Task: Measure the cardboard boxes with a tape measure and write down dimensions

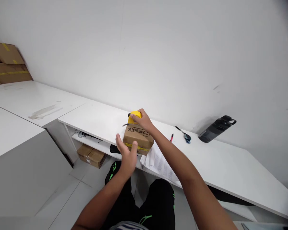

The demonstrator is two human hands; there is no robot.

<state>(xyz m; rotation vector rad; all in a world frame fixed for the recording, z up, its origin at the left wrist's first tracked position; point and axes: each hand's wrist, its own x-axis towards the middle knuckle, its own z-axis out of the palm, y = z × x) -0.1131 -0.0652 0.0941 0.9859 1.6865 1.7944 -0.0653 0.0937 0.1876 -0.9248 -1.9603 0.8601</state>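
Observation:
A small brown cardboard box (138, 136) with printed characters stands at the front edge of the white desk (220, 159). My right hand (144, 120) is closed on a yellow tape measure (134, 115) at the box's far top edge. Its yellow tape (140, 147) runs across the box's near face. My left hand (126, 154) presses against the box's near side, thumb on the tape, fingers partly spread.
White printed papers (159, 163) lie under and beside the box. A red pen (172, 137), a small blue-black tool (187, 137) and a dark bottle (216, 128) on its side lie further right. Cardboard boxes (7, 64) stack at far left; another box (91, 155) sits on the floor.

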